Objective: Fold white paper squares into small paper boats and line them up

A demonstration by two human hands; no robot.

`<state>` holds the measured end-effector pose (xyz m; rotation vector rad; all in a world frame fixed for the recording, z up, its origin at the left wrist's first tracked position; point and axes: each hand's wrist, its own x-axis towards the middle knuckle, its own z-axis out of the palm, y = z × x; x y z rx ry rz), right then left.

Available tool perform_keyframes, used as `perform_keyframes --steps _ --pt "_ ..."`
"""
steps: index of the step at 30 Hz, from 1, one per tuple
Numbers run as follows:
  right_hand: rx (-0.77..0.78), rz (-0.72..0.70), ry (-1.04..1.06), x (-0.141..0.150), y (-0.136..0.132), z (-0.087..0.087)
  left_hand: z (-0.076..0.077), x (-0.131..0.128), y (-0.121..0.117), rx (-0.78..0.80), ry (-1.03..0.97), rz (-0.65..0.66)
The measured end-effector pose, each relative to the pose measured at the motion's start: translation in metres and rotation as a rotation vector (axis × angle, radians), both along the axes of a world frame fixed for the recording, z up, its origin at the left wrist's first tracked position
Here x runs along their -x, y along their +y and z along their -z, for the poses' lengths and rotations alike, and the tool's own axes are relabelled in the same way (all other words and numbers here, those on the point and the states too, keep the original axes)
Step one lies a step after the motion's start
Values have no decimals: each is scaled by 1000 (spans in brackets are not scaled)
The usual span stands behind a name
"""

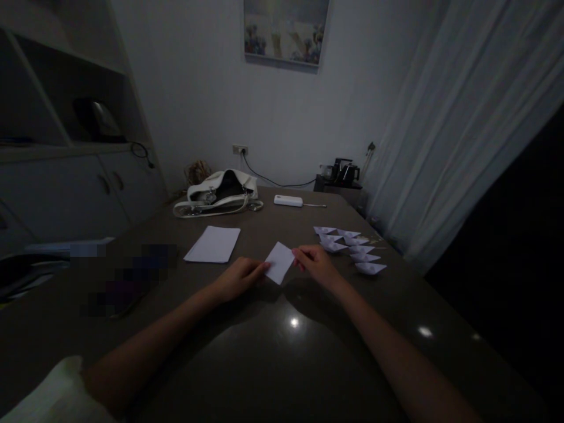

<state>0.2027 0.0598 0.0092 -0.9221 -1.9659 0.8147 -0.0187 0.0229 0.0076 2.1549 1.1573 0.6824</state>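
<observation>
A small folded piece of white paper, diamond-shaped from here, is held up between both hands just over the dark table. My left hand pinches its left corner between thumb and fingers. At the right corner, my right hand grips it the same way. Beyond my left hand lies a stack of white paper sheets. Several folded white paper boats stand grouped to the right of my right hand.
A white handbag sits at the table's back left. Right of it lies a white power bank with a short cable. The dark tabletop spreads in front of me. A blurred patch covers something at left. White curtains hang at right.
</observation>
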Motion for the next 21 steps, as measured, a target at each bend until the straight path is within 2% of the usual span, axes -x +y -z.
perform_keyframes --steps 3,8,12,15,18,21 --pt "34 10 59 1 1 0 0 0 1 -22 -17 -18" --pt "187 -11 202 1 1 2 2 1 2 17 -106 -56" --pt "213 -66 122 1 -1 1 1 1 1 99 -186 -68" --pt "176 -83 75 2 -2 1 0 1 -1 117 -144 -38" --pt "132 -45 63 4 -3 1 0 1 0 -9 -29 -43" --pt "103 -9 45 8 -6 2 2 3 2 -214 33 -154"
